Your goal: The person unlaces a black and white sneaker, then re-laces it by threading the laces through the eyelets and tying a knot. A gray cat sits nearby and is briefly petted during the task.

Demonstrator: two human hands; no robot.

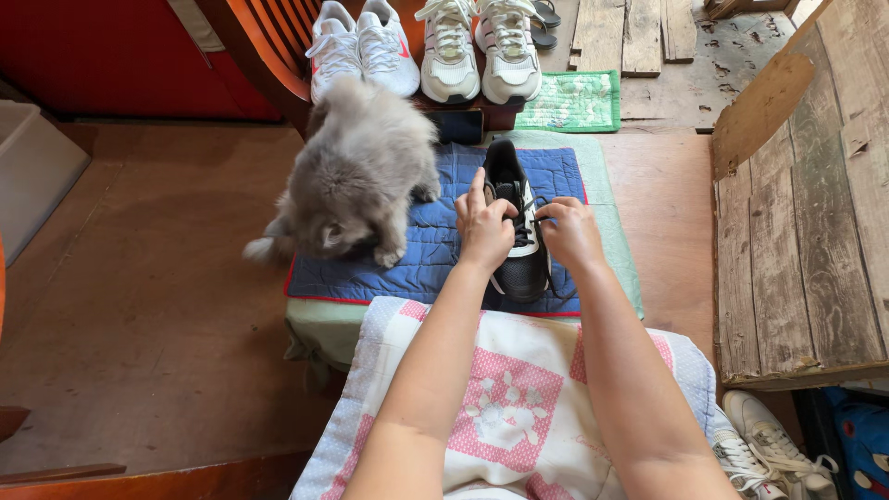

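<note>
1. Left hand [483, 225]: rests on the tongue side of a black sneaker [515, 227], fingers curled together and pinching the shoe's black lace [540, 220].
2. Right hand [570, 233]: sits just right of the shoe, fingers drawn together around the other lace end; the exact grip is hidden by the knuckles.
3. Black sneaker: lies toe-away on a blue quilted mat [435, 243], between both hands.
4. Grey long-haired cat [356, 176]: sits on the mat's left part, near the left hand but apart from it.
5. Two pairs of white sneakers [426, 46]: stand in a row beyond the mat.
6. Pink-and-white patterned cloth [505, 407]: lies beneath the forearms.
7. Weathered wooden boards [801, 213]: lie at the right.
</note>
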